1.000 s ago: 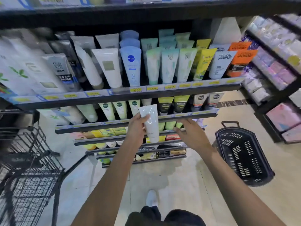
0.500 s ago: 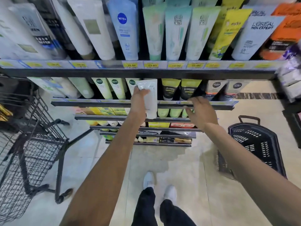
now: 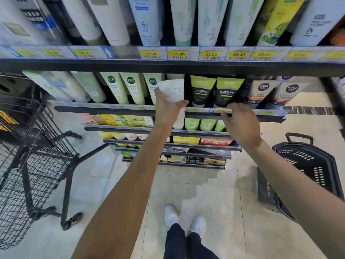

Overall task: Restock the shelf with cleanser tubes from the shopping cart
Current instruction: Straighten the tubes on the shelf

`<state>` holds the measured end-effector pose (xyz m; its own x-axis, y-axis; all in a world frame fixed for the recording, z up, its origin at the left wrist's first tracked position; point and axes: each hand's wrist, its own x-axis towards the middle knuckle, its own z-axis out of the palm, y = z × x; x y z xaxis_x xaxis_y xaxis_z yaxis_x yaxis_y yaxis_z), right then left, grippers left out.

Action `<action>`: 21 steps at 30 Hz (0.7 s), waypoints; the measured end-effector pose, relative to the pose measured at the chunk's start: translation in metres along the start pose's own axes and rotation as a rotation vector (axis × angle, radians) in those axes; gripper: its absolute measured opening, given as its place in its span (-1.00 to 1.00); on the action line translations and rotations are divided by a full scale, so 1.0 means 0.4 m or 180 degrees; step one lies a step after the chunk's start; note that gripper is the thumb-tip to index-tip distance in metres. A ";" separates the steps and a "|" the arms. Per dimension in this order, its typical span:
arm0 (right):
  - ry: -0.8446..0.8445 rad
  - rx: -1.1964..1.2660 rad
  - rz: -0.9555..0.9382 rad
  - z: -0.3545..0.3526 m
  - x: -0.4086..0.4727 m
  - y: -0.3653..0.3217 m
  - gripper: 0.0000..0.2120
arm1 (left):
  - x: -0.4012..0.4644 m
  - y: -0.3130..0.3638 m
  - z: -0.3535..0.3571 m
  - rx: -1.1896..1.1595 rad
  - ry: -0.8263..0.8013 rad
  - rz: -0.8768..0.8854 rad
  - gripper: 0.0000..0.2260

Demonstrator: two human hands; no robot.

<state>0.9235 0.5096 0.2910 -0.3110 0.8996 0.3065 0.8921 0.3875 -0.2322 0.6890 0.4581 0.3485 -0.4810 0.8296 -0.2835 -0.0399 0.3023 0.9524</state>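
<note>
A white cleanser tube (image 3: 172, 90) stands cap down at the front edge of the second shelf (image 3: 119, 110), between pale green tubes (image 3: 133, 86) and black-and-lime tubes (image 3: 202, 90). My left hand (image 3: 167, 107) grips the tube from below and the left, thumb stretched to the right. The tube's cap end hangs below the shelf rail. My right hand (image 3: 240, 124) rests its fingertips on the price rail of that shelf, just right of the tube, holding nothing. The wire shopping cart (image 3: 31, 165) stands at the left; I see no tubes in it.
The top shelf (image 3: 168, 62) carries large tubes above yellow price tags. Nivea Men tubes (image 3: 261, 90) fill the second shelf's right end. Lower shelves hold boxes and bottles. A black plastic basket (image 3: 306, 171) sits on the floor at right. My white shoes (image 3: 184, 219) stand on the tiles.
My left hand has lifted the white tube up and forward into the gap on the second shelf. My right hand reached to the shelf rail. The view moved closer to the shelves.
</note>
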 end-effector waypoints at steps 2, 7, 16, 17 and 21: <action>0.0019 -0.0027 0.0015 0.007 0.005 0.009 -0.70 | 0.009 0.007 0.007 -0.0034 0.0063 0.0086 -0.01; 0.0144 -0.0090 -0.0041 0.028 0.003 0.019 -0.68 | 0.026 0.026 0.033 -0.0048 0.0256 0.0450 -0.01; 0.0234 -0.0169 -0.0078 0.055 -0.007 0.029 -0.63 | 0.073 0.031 0.068 0.0024 0.0403 0.0961 -0.29; 0.0264 -0.0156 -0.0070 0.056 -0.007 0.027 -0.64 | 0.076 0.026 0.073 0.0080 0.0415 0.1034 -0.31; 0.0311 -0.0192 -0.0068 0.067 -0.009 0.026 -0.63 | 0.086 0.016 0.094 0.0160 0.0499 0.1186 -0.46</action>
<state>0.9251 0.5158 0.2627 -0.2993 0.8663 0.4000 0.9047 0.3909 -0.1696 0.7051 0.5061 0.3407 -0.5823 0.8062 0.1044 0.2035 0.0203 0.9789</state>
